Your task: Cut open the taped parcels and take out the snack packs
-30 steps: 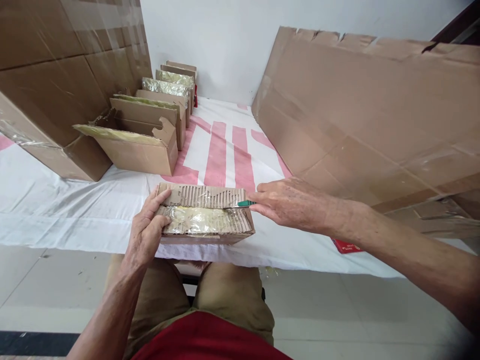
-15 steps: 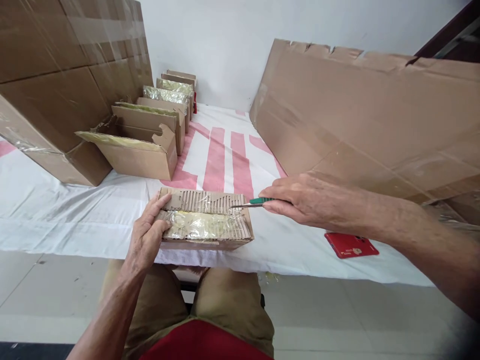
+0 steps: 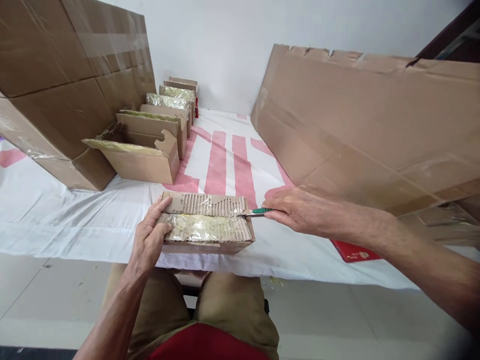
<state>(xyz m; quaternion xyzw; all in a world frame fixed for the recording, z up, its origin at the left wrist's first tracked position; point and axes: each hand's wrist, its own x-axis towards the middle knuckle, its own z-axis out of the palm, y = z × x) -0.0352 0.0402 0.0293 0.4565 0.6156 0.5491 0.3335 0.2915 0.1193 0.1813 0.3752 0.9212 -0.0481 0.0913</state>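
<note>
White wall at the back, and a worktop [image 3: 75,220] covered w/ a white sheet w/ pink stripes. Right at the near edge sat a small brown corrugated cardboard box [image 3: 207,226] w/ shiny clear tape over its top, basically flush w/ the drop-off to the tiled floor.

Left hand [image 3: 150,239] was clamped on the box's left end, thumb on top, fingers curled round the side. Right hand [image 3: 300,212] had its fingers pinched shut on a thin green-handled knife [image 3: 255,213], blade tip touching the top right end of the box, about at the seam between the flaps.

Risk imo: the blade pointed toward the left hand, so if the tape gave way suddenly the knife could've skidded straight at that thumb. Box was also so close to the edge that a hard push could've tipped it into the lap.

Room-wise: big brown carton [image 3: 63,85] and a row of small open cardboard boxes [image 3: 150,145] crowded the left, a large flattened cardboard sheet [image 3: 367,120] leaned on the right, red flat phone-like thing [image 3: 354,251] lay under the right forearm. Open lane only down the middle stripes.
</note>
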